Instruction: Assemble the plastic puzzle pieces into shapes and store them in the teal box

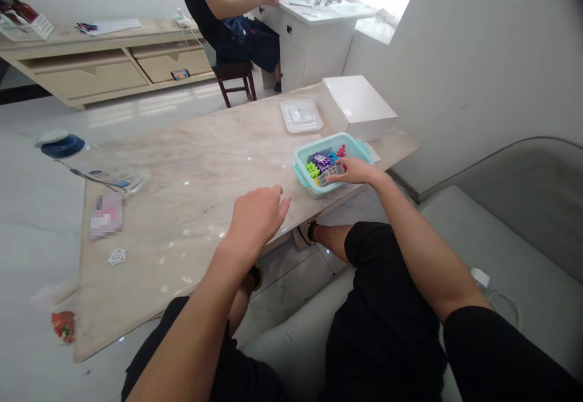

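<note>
A teal plastic box (301, 165) stands near the table's front right edge, filled with several coloured interlocking pieces (321, 164) in green, purple, red and blue. My right hand (354, 172) reaches into the box from the right, fingers curled down among the pieces; what they hold is hidden. My left hand (256, 214) rests on the marble table (195, 177) to the left of the box, fingers loosely curled under, nothing visible in it.
The box's clear lid (300, 115) lies behind it beside a white carton (356, 107). A plastic water bottle (86, 160) lies at the table's left. Another person (228, 10) sits at a white desk at the back. A wall rises on the right.
</note>
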Demonstrator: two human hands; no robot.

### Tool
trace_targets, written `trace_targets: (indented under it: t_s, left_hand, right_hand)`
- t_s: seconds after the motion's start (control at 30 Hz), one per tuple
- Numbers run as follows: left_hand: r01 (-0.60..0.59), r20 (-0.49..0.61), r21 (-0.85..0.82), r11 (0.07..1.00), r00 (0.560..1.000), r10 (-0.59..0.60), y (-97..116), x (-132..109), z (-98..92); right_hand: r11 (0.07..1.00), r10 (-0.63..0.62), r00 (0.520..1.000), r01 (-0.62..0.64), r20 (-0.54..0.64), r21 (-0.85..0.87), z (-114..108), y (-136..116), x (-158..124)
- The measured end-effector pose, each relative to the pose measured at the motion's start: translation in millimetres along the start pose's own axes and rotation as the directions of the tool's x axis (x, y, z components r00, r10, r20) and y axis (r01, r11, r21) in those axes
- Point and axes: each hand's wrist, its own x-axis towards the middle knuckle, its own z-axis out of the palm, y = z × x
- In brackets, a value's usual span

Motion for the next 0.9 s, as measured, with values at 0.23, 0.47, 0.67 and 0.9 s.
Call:
trace_targets:
  t_s: [0.23, 0.47, 0.67, 0.9]
  left_hand:
    - [-0.026, 0.059, 0.004, 1.0, 0.998, 0.026, 2, -8, 7.9]
    - [0.07, 0.077, 0.088, 0.994, 0.994, -0.077, -28, -20, 14.3]
    - [0.041, 0.092, 0.097, 0.994, 0.995, -0.05, -26, -29, 23.3]
    - [0.026, 0.059, 0.041, 0.999, 0.998, -0.029, -21, -35, 16.0]
  right_hand:
    - [0.999, 0.02, 0.992, -0.014, -0.124, 0.043, 9, -4, -1]
    - [0.982, -0.027, 0.962, 0.076, -0.27, 0.174, 4, -13, -11]
    - [0.958, -0.021, 0.962, 0.097, -0.271, 0.27, 4, -4, -13]
    - [0.956, -0.001, 0.955, 0.088, -0.298, 0.279, -2, -9, -21]
